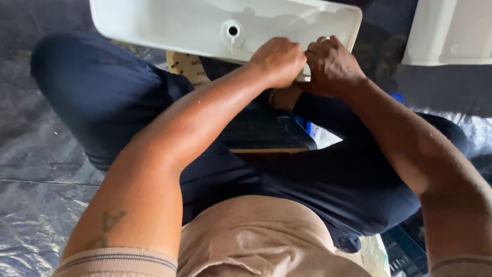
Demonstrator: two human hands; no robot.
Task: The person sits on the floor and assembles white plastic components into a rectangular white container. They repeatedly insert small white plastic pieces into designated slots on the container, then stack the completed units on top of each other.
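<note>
One white ceramic basin (169,25) lies across the top of the view, hollow side up, in front of the seated person's knees. Its hollow holds nothing loose; one round fitting (232,31) with a dark hole stands on its floor. A second white ceramic piece (451,31) sits at the upper right, well apart. Two hands are at the basin's near right rim. Left hand (279,60): fingers curled into a closed fist, pressed against the rim; what they grip cannot be told. Right hand (332,65): fingers bent and closed, touching the left hand and the rim; contents hidden. Grey plastic sheeting (36,169) covers the floor.
</note>
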